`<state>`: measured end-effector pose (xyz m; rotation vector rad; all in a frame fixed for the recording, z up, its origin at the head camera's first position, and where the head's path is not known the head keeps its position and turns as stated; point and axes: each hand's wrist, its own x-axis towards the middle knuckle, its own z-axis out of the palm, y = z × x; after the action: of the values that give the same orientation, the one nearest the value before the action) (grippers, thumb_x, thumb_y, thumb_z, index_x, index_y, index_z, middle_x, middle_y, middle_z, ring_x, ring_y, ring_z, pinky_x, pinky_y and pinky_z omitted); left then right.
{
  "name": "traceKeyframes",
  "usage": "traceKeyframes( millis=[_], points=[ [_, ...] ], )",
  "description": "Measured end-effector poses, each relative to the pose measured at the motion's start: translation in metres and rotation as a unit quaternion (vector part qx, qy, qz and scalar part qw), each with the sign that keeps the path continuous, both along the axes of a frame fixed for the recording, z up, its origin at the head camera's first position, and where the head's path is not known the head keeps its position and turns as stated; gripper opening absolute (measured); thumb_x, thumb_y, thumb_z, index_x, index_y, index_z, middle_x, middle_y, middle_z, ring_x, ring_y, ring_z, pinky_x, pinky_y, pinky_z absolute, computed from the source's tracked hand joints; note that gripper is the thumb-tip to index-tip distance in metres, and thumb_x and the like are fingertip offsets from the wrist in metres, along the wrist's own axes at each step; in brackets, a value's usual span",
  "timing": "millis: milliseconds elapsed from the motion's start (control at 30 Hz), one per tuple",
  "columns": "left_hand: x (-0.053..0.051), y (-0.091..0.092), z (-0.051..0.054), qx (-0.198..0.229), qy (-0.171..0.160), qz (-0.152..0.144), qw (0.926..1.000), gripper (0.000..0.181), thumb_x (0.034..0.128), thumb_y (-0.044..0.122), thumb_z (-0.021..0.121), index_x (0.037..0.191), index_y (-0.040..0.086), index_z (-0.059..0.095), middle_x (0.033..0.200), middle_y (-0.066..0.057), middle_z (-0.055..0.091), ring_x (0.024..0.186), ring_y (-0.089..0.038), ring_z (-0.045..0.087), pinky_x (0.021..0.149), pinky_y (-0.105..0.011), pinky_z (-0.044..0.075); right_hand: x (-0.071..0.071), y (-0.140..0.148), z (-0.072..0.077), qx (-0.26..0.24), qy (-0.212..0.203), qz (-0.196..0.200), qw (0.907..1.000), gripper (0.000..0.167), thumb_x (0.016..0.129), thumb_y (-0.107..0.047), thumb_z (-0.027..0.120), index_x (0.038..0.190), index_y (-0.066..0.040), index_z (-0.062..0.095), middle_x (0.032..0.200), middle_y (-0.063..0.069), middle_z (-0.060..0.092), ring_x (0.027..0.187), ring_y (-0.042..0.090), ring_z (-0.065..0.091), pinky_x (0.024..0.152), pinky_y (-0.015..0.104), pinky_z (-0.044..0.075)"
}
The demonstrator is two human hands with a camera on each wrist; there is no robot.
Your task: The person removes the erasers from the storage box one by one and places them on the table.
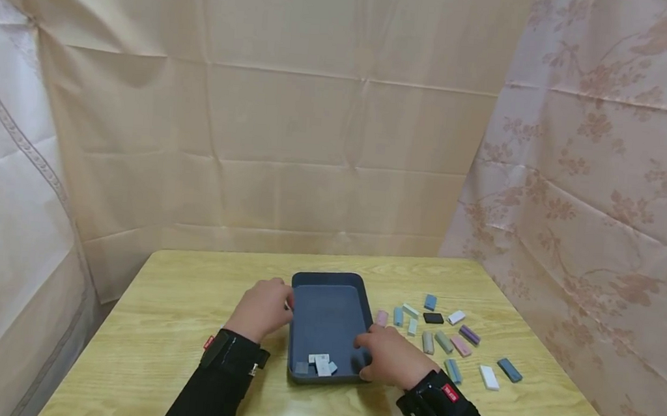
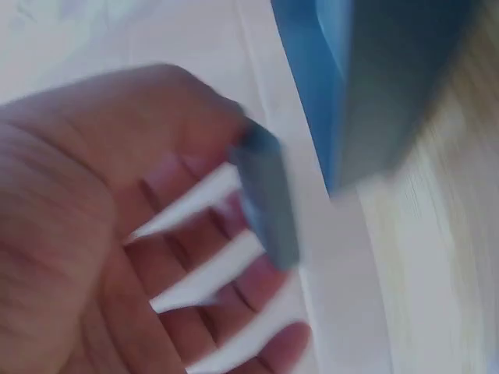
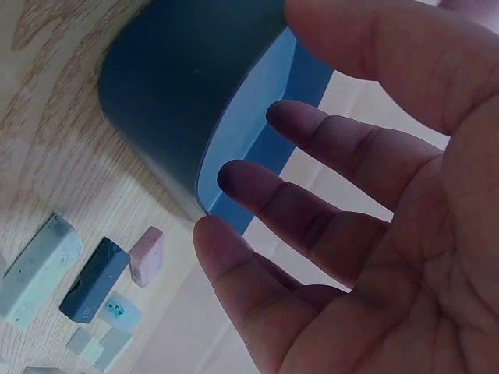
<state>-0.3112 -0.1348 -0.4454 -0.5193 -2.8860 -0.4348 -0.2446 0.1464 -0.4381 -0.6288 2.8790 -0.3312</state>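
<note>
A dark blue-grey tray (image 1: 325, 312) lies on the table, with several small grey and white blocks (image 1: 322, 365) at its near end. At the tray's left rim, my left hand (image 1: 263, 310) pinches a small blue-grey rectangular block (image 2: 269, 202) between thumb and fingers, blurred in the left wrist view. My right hand (image 1: 395, 358) hovers at the tray's near right rim. Its fingers are spread and slightly bent, with nothing held between them in the right wrist view.
Right of the tray, several small blocks lie scattered on the wooden table (image 1: 202, 302), among them a black block (image 1: 433, 318), a purple block (image 1: 469, 335), a white block (image 1: 489, 377) and a dark blue block (image 1: 509, 370). A beige cloth (image 1: 276, 118) hangs behind the table.
</note>
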Motion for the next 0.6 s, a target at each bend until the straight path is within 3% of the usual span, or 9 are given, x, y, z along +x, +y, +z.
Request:
traceKeyframes(
  millis=[100, 167, 333, 467, 600],
  points=[
    [-0.004, -0.025, -0.001, 0.003, -0.033, 0.06, 0.9976, 0.015, 0.0822, 0.011, 0.079, 0.098, 0.011, 0.079, 0.102, -0.007, 0.074, 0.081, -0.024, 0.066, 0.068, -0.044, 0.057, 0.0, 0.0, -0.001, -0.001, 0.0, -0.004, 1.0, 0.044, 0.08, -0.02, 0.091, 0.121, -0.013, 0.077, 0.113, 0.005, 0.068, 0.096, 0.02, 0.06, 0.085, 0.044, 0.056],
    [-0.008, -0.038, -0.007, 0.003, -0.053, 0.083, 0.9952, 0.015, 0.0824, 0.01, 0.08, 0.098, 0.01, 0.078, 0.101, -0.007, 0.075, 0.079, -0.023, 0.066, 0.067, -0.045, 0.057, 0.0, 0.0, -0.002, 0.0, -0.002, -0.006, 1.0, 0.044, 0.08, -0.02, 0.091, 0.121, -0.013, 0.077, 0.113, 0.006, 0.068, 0.096, 0.02, 0.06, 0.086, 0.044, 0.056],
    [-0.014, -0.058, -0.019, 0.007, -0.083, 0.108, 0.9906, 0.016, 0.0823, 0.007, 0.079, 0.098, 0.009, 0.075, 0.099, -0.008, 0.076, 0.077, -0.023, 0.063, 0.066, -0.049, 0.056, 0.0, 0.001, -0.003, 0.003, -0.003, -0.005, 1.0, 0.043, 0.08, -0.02, 0.09, 0.121, -0.014, 0.078, 0.114, 0.005, 0.068, 0.097, 0.02, 0.061, 0.086, 0.044, 0.056],
    [-0.015, -0.063, -0.024, 0.012, -0.103, 0.121, 0.9872, 0.031, 0.0824, 0.007, 0.082, 0.112, 0.007, 0.074, 0.108, -0.011, 0.078, 0.083, -0.025, 0.065, 0.069, -0.05, 0.056, 0.001, 0.001, -0.003, 0.004, 0.002, -0.002, 1.0, 0.042, 0.081, -0.021, 0.09, 0.12, -0.013, 0.078, 0.113, 0.005, 0.068, 0.097, 0.02, 0.06, 0.086, 0.044, 0.055],
    [-0.015, -0.063, -0.025, 0.019, -0.123, 0.127, 0.9841, 0.031, 0.0831, 0.007, 0.083, 0.113, 0.006, 0.073, 0.109, -0.013, 0.077, 0.084, -0.027, 0.065, 0.07, -0.045, 0.056, 0.001, 0.0, -0.002, 0.007, 0.006, -0.002, 1.0, 0.041, 0.082, -0.022, 0.089, 0.12, -0.014, 0.078, 0.113, 0.004, 0.068, 0.096, 0.02, 0.059, 0.086, 0.044, 0.055]
  ],
)
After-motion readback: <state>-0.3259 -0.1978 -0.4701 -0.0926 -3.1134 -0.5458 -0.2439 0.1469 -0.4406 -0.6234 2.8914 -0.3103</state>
